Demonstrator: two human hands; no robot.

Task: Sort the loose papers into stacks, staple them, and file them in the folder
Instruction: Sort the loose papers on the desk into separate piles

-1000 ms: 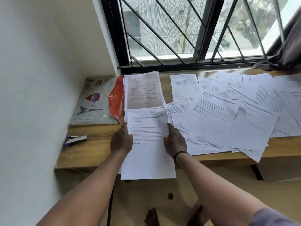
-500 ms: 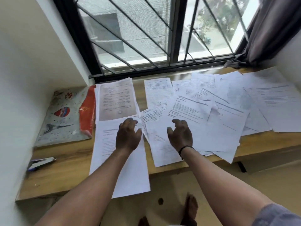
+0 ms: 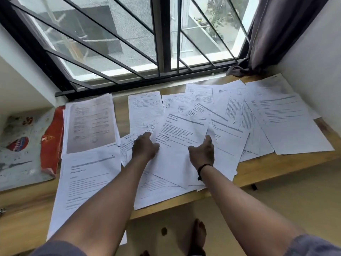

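1. Loose papers [image 3: 228, 124] lie fanned across the desk [image 3: 276, 167], and two hands reach into them at the middle of the spread.
2. The left hand [image 3: 144, 147] lies palm down with its fingers [image 3: 147, 134] curled onto the left edge of one printed sheet [image 3: 181, 139]; whether they pinch the edge or only press on it I cannot tell.
3. The right hand [image 3: 202, 153] rests at the right edge of that same sheet, its fingers [image 3: 208, 139] stretched forward and relaxed, with nothing clearly held.
4. One dark band [image 3: 202, 168] circles the right wrist.
5. Left of the hands sit two separate piles: one stack [image 3: 90, 124] at the back topped by a greyish page, and one white sheaf [image 3: 86, 182] in front of it that overhangs the desk's near edge.
6. One red folder [image 3: 52, 141] lies just beside the back stack, on a patterned folder [image 3: 20, 148] by the wall.
7. One small metal object [image 3: 2, 211] shows at the far left edge, too cropped to identify.
8. One barred window [image 3: 129, 43] stands behind the desk, with one dark curtain [image 3: 273, 34] at its right.
9. Two bare feet [image 3: 199, 235] show on the floor below.
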